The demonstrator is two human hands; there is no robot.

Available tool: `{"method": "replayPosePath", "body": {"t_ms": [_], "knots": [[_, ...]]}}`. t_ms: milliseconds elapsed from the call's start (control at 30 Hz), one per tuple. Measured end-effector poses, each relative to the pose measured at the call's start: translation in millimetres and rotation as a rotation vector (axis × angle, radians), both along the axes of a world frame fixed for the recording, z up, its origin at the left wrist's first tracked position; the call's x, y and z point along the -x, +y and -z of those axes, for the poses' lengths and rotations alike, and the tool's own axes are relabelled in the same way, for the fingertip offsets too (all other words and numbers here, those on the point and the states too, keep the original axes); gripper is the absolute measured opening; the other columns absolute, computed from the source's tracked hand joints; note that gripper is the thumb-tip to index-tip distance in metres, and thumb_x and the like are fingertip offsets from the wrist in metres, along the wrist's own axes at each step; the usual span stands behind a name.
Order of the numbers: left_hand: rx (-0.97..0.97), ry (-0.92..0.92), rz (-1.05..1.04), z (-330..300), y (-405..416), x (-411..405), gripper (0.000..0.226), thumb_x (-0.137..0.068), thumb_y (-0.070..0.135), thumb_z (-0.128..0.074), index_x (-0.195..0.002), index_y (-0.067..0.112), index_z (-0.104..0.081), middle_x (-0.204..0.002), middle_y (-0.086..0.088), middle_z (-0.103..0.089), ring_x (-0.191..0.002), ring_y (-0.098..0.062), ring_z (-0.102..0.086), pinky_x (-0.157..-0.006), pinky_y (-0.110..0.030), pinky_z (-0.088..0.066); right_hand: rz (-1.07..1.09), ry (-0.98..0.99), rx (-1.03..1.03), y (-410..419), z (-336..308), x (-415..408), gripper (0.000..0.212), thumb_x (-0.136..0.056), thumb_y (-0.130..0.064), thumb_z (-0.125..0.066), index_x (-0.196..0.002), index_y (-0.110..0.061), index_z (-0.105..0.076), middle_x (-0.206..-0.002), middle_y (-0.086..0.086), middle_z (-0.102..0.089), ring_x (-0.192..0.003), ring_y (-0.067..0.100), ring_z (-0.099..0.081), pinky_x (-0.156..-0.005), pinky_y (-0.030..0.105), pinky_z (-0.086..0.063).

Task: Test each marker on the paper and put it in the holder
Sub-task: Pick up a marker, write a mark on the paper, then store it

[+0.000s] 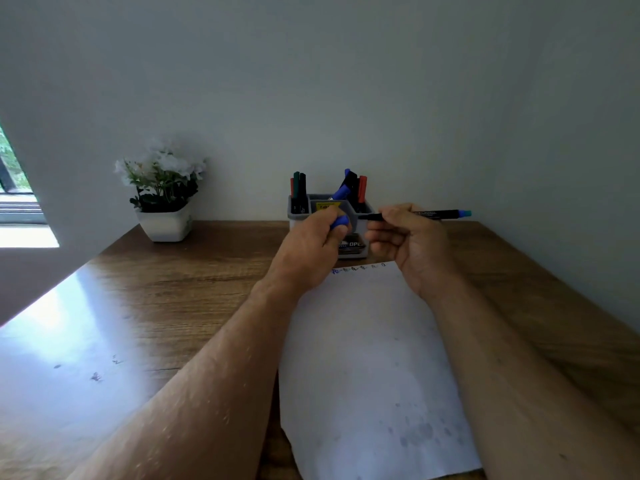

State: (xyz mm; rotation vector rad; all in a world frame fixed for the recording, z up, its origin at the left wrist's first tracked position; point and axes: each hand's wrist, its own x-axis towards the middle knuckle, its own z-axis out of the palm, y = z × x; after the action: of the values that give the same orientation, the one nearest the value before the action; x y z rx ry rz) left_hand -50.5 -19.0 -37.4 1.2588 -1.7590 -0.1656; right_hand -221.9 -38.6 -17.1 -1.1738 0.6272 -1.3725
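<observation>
My right hand [408, 242] grips a black marker [429, 214] with a light blue end, held level above the top edge of the paper [367, 358]. My left hand [311, 247] pinches a blue cap [341, 221] just left of the marker's bare tip. Both hands hover in front of the grey holder [298, 211], which stands against the wall and holds several markers: dark ones at its left [299, 188], and blue, black and red ones at its right [355, 187]. Small colored scribbles [358, 268] line the paper's top edge.
A white pot of white flowers [164, 199] stands at the back left of the wooden table [194, 271]. The wall runs close behind the holder. Bright window glare lies over the table's left part.
</observation>
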Motion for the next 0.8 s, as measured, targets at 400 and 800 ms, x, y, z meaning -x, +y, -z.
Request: {"method": "replayPosePath", "body": {"t_ms": [400,800], "knots": [[-0.025,-0.048,0.048,2.5,-0.5,-0.8,0.007,-0.098,0.023,-0.052,-0.094,0.027,-0.055,-0.079,0.008,-0.056,-0.068,-0.004,-0.053,-0.058,-0.021,-0.036,0.009,0.068,-0.006,0.5,2.5,-2.8,0.010,-0.091,-0.009,-0.062,-0.083,-0.005,-0.066,-0.072,0.014,-0.073,-0.061,0.022,-0.071,-0.049,0.026,-0.056],[-0.033,-0.021,0.087,0.8,1.3,1.1,0.010,-0.098,0.021,-0.052,-0.091,0.027,-0.054,-0.080,0.006,-0.057,-0.069,-0.002,-0.053,-0.061,-0.020,-0.039,0.009,0.064,-0.049,-3.9,6.1,-0.9,0.011,-0.091,-0.010,-0.062,-0.089,-0.001,-0.067,-0.074,0.015,-0.074,-0.062,0.022,-0.072,-0.050,0.026,-0.056]]}}
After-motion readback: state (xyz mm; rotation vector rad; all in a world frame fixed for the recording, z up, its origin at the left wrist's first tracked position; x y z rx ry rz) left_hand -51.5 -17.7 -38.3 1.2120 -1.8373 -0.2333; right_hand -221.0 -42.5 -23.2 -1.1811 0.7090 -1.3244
